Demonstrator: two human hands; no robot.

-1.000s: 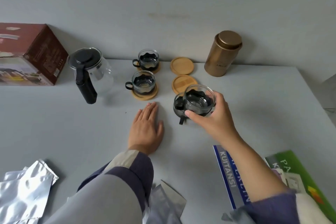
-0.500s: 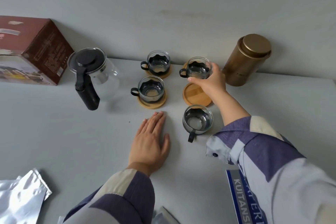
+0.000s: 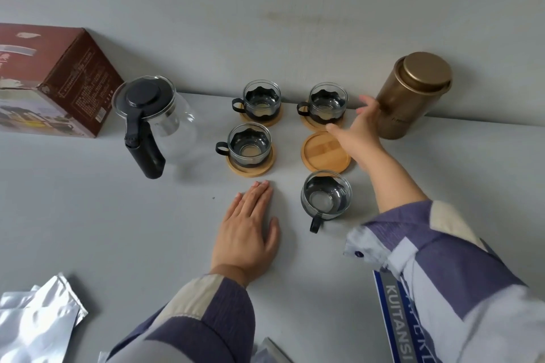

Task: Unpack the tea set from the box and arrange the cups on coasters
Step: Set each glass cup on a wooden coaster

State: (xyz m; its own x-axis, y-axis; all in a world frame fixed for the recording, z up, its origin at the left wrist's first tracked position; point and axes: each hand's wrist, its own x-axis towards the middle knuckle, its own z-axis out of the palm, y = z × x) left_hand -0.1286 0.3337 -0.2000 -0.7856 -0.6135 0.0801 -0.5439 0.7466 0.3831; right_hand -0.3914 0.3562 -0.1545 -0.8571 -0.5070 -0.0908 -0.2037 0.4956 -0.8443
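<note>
Three glass cups with black holders stand on round wooden coasters: one at the back left [image 3: 261,101], one at the front left [image 3: 249,143], one at the back right [image 3: 327,104]. In front of the back right cup lies a bare coaster [image 3: 324,152]. Another cup [image 3: 326,195] sits directly on the table just in front of that coaster. My right hand [image 3: 362,130] hovers open beside the back right cup, fingers apart, holding nothing. My left hand [image 3: 247,230] lies flat on the table, palm down.
A glass teapot [image 3: 153,118] with a black lid and handle stands left of the cups. The brown tea set box [image 3: 50,79] is at the far left, a gold tin [image 3: 413,94] at the back right by the wall. Silver wrappers [image 3: 35,324] and a blue booklet [image 3: 395,318] lie near me.
My right hand carried a cup from the table's middle to the back right coaster, set it down and let go. My left hand stayed flat.
</note>
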